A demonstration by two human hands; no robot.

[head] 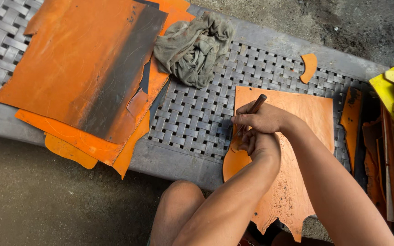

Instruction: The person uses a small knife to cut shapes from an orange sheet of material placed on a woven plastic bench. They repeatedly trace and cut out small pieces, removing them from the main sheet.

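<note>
Gripping the brown-handled tool (pixel 253 107) in a closed right hand (pixel 261 119), left hand (pixel 260 145) pinning the orange leather sheet (pixel 297 150), risks slipping into fingers.

No packages, labels, signs or screens appear in this view (nothing printed or boxed shows anywhere).
</note>
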